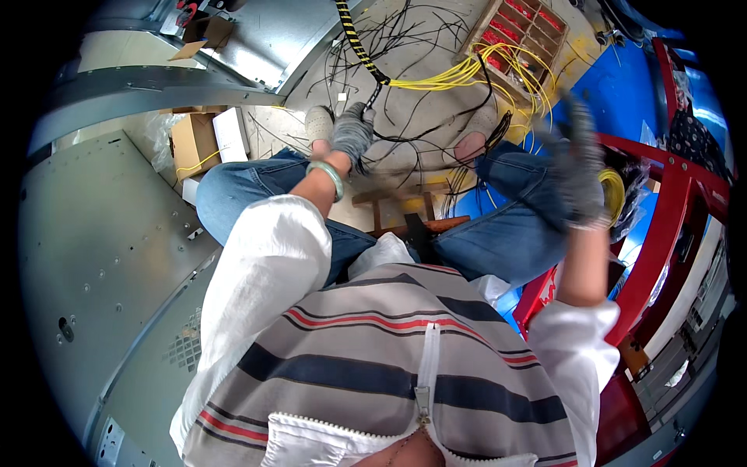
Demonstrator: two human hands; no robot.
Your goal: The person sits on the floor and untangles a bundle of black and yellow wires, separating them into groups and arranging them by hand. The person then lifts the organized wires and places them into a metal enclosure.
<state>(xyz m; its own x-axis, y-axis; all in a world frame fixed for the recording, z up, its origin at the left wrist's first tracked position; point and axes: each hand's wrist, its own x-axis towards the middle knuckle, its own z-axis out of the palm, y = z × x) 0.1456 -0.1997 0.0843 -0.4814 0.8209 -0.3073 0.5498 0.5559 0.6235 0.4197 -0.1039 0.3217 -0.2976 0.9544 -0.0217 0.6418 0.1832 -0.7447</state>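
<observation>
My left hand [352,137], in a grey glove, is closed around a dark wire bundle [375,95] between my knees. That bundle branches from the lower end of a yellow-and-black striped cable sleeve [354,39] hanging in from the top. Yellow wires [436,81] fan out rightward from the same junction. Black wires [420,138] run on from near my left hand toward the right. My right hand [577,167], also gloved, is raised above my right knee and smeared by motion; I cannot make out its fingers or anything in them.
A wooden compartment box [476,58] with small red parts stands at the far right, yellow wires draped over it. Loose black wires litter the floor [311,86]. Metal cabinet panels [109,233] flank my left, with a cardboard box [194,142]. A red metal frame [661,233] rises on my right.
</observation>
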